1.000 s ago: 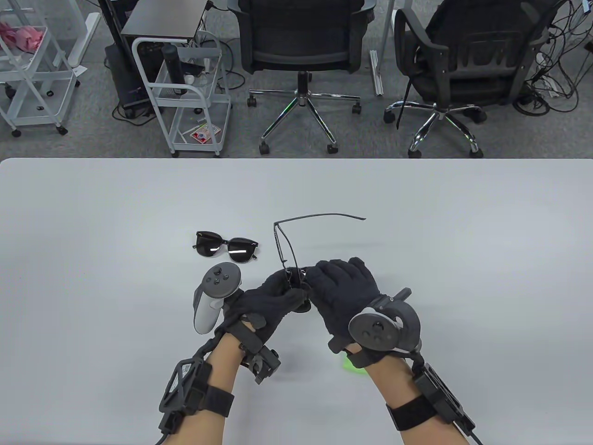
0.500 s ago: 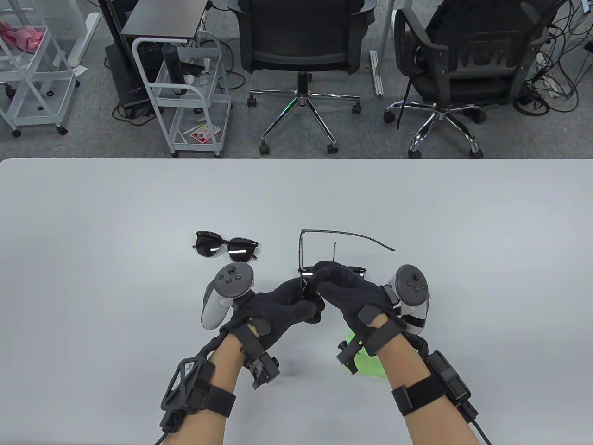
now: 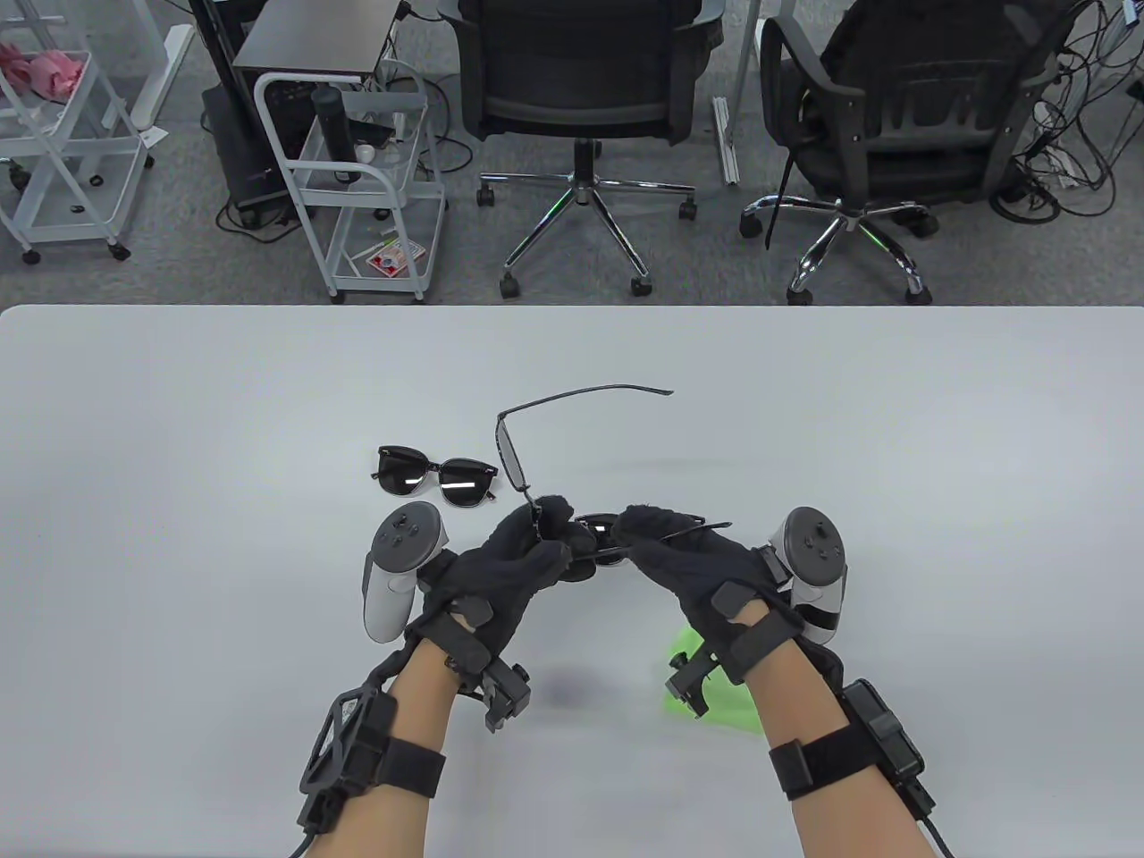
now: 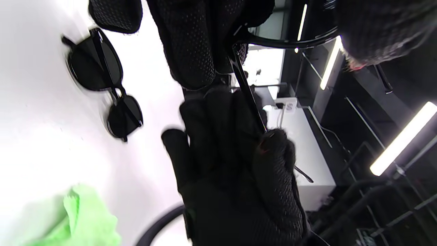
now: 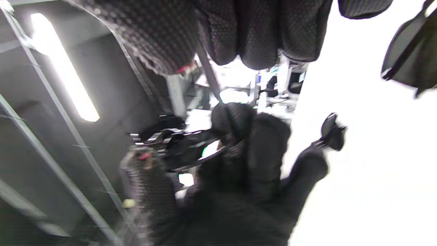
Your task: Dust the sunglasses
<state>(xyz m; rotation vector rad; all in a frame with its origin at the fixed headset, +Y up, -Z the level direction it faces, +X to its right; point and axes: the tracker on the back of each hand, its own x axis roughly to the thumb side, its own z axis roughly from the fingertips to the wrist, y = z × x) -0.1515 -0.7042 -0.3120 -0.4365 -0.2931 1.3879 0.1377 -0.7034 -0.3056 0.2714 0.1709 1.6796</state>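
Observation:
A thin black-framed pair of sunglasses (image 3: pixel 511 451) with its arms unfolded is held above the table between both hands. My left hand (image 3: pixel 550 520) pinches the frame near the bridge, with one lens sticking up and away to the left. My right hand (image 3: pixel 640 529) grips the other lens end and its arm (image 3: pixel 693 531). In the left wrist view the frame arm (image 4: pixel 246 89) runs between my left fingers (image 4: pixel 191 44) and my right hand (image 4: pixel 235 171). A second, thick-rimmed dark pair (image 3: pixel 435 478) (image 4: pixel 99 78) lies folded on the table, just left of my hands. A green cloth (image 3: pixel 710 693) lies under my right wrist.
The white table (image 3: pixel 894 429) reaches the far edge, with bare surface on both sides of my hands. Beyond it stand two office chairs (image 3: pixel 581 80) and a white wire cart (image 3: pixel 357 179) on the floor.
The held pair has swung: its free lens and long arm moved up and to the left. My left hand shifted slightly left, and my right hand slid right along the frame.

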